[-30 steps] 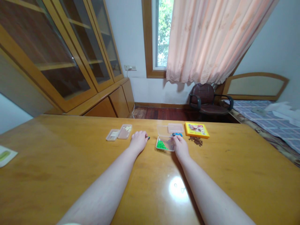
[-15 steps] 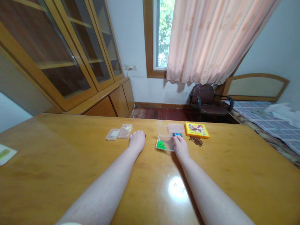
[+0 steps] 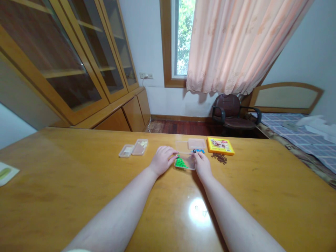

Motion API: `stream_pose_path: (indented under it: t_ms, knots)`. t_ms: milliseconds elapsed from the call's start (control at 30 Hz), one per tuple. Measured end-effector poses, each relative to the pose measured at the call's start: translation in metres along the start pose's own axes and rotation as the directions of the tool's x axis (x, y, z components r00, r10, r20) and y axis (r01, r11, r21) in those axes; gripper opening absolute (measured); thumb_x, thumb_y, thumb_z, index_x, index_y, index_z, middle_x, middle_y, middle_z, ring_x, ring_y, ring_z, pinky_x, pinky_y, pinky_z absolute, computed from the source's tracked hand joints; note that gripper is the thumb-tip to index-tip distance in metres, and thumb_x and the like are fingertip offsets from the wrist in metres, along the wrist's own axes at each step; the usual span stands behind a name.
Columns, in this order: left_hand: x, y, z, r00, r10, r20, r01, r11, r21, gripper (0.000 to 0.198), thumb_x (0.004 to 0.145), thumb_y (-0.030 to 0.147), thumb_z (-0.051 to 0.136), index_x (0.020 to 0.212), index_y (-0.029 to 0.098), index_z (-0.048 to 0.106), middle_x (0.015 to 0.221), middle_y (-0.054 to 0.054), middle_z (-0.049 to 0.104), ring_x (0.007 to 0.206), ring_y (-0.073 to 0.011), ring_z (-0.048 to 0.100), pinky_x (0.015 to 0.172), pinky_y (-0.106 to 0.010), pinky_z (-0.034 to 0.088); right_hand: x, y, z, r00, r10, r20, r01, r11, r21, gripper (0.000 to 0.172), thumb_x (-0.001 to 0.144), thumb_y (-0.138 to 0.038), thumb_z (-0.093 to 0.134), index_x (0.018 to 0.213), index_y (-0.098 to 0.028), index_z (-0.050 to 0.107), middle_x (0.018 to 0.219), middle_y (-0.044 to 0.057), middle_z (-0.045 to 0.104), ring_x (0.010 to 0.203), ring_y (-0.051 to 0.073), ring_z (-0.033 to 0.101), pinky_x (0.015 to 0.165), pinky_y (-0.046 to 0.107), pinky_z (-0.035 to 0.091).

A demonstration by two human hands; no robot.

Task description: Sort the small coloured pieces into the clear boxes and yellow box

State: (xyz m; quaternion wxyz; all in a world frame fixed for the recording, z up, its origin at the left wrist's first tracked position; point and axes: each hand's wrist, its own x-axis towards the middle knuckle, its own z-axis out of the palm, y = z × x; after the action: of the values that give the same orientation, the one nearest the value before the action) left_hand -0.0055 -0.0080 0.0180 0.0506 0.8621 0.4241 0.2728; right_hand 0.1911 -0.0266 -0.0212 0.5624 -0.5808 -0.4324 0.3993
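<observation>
My right hand (image 3: 202,164) grips the right wall of a clear plastic box (image 3: 190,165) between thumb and fingers; the box rests on the table with its lid open behind. Bright green small pieces (image 3: 180,163) lie heaped in its left part. Over the left rim, my left hand (image 3: 164,160) is closed in a pinch, with a small green piece (image 3: 178,156) at its fingertips. Part of that piece is hidden by the fingers. Small blue pieces (image 3: 201,151) lie just behind my right hand, partly covered by it.
Left of my hands, an open clear box (image 3: 140,147) holds pale pieces. A pink-tinted clear box (image 3: 196,142) stands behind the blue pieces. On the right, a yellow box (image 3: 221,146) lies behind a scatter of brown pieces (image 3: 220,158). The table's far edge runs behind these.
My left hand has moved right from the tabletop to the left rim of the green pieces' box, and a green piece now shows at its fingertips. My right hand stays in place.
</observation>
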Motion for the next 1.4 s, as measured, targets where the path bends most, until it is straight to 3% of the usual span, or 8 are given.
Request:
stream_pose_path:
  t_ms: [200, 300, 567, 733, 933, 1167, 1300, 1400]
  knots:
    - [-0.004, -0.005, 0.012, 0.999, 0.014, -0.036, -0.018, 0.994, -0.111, 0.114, 0.054, 0.052, 0.074, 0.140, 0.022, 0.006, 0.143, -0.017, 0.026, 0.128, -0.0300, 0.031, 0.105, -0.048, 0.024, 0.001, 0.000, 0.000, 0.999, -0.032, -0.027, 0.034, 0.999, 0.041, 0.039, 0.069, -0.056, 0.052, 0.064, -0.018, 0.059, 0.060, 0.002, 0.059, 0.055, 0.015, 0.050, 0.052, 0.025, 0.036]
    - [-0.005, -0.006, 0.014, 0.998, 0.029, 0.049, -0.019, 0.979, -0.203, 0.130, 0.049, 0.047, 0.079, 0.139, 0.023, -0.011, 0.139, -0.015, 0.034, 0.128, -0.0280, 0.032, 0.108, -0.050, 0.018, 0.002, 0.000, 0.000, 1.000, -0.015, -0.026, 0.018, 0.995, 0.099, 0.038, 0.069, -0.054, 0.053, 0.066, -0.017, 0.060, 0.067, 0.004, 0.064, 0.061, 0.016, 0.054, 0.056, 0.026, 0.039]
    - [-0.003, -0.001, 0.006, 0.983, -0.077, 0.168, 0.122, 0.953, -0.276, 0.109, 0.059, 0.041, 0.073, 0.141, 0.023, 0.004, 0.126, -0.010, 0.050, 0.128, -0.0264, 0.033, 0.110, -0.048, 0.018, -0.003, -0.006, 0.003, 0.993, 0.061, 0.105, -0.088, 0.957, 0.277, 0.032, 0.067, -0.048, 0.058, 0.078, -0.018, 0.061, 0.075, 0.004, 0.066, 0.065, 0.017, 0.060, 0.054, 0.027, 0.045]
    - [-0.003, -0.005, 0.007, 0.991, -0.094, 0.100, 0.121, 0.941, -0.317, 0.096, 0.056, 0.041, 0.076, 0.134, 0.022, 0.022, 0.119, -0.009, 0.054, 0.119, -0.0245, 0.044, 0.107, -0.047, 0.024, -0.005, -0.005, 0.004, 0.974, 0.116, 0.193, -0.181, 0.916, 0.359, 0.046, 0.074, -0.057, 0.041, 0.092, -0.018, 0.059, 0.078, 0.005, 0.066, 0.050, 0.015, 0.056, 0.043, 0.027, 0.042]
    - [-0.002, -0.011, 0.010, 0.999, -0.020, 0.035, 0.029, 0.960, -0.278, 0.069, 0.056, 0.048, 0.074, 0.113, 0.022, 0.045, 0.115, -0.005, 0.057, 0.111, -0.0217, 0.051, 0.109, -0.046, 0.020, -0.007, -0.012, 0.006, 0.974, 0.098, 0.206, -0.157, 0.942, 0.296, 0.047, 0.071, -0.061, 0.047, 0.086, -0.018, 0.057, 0.070, 0.004, 0.064, 0.048, 0.014, 0.053, 0.040, 0.025, 0.039]
    - [0.000, -0.014, 0.007, 0.997, 0.037, 0.068, -0.016, 0.959, -0.284, 0.060, 0.059, 0.050, 0.072, 0.110, 0.024, 0.053, 0.114, -0.005, 0.059, 0.110, -0.0230, 0.051, 0.107, -0.047, 0.022, -0.009, -0.018, 0.005, 0.975, 0.076, 0.211, -0.117, 0.975, 0.190, 0.028, 0.066, -0.042, 0.058, 0.083, -0.020, 0.056, 0.066, -0.001, 0.058, 0.051, 0.012, 0.050, 0.038, 0.021, 0.037]
    - [-0.001, -0.010, 0.004, 0.992, 0.087, 0.096, -0.049, 0.936, -0.349, 0.050, 0.074, 0.041, 0.061, 0.120, 0.024, 0.050, 0.120, -0.006, 0.055, 0.114, -0.0213, 0.047, 0.104, -0.041, 0.030, -0.010, -0.016, 0.006, 0.973, 0.053, 0.223, -0.102, 0.972, 0.213, 0.035, 0.067, -0.042, 0.061, 0.092, -0.019, 0.055, 0.074, 0.001, 0.060, 0.054, 0.013, 0.053, 0.042, 0.023, 0.043]
    - [-0.001, -0.008, 0.006, 0.997, 0.010, 0.083, 0.025, 0.914, -0.404, 0.051, 0.080, 0.031, 0.054, 0.129, 0.024, 0.042, 0.129, -0.007, 0.047, 0.120, -0.0198, 0.042, 0.104, -0.037, 0.031, -0.011, -0.014, 0.009, 0.971, 0.033, 0.238, -0.093, 0.965, 0.245, 0.042, 0.065, -0.042, 0.065, 0.099, -0.021, 0.053, 0.083, 0.003, 0.062, 0.058, 0.015, 0.056, 0.044, 0.025, 0.046]
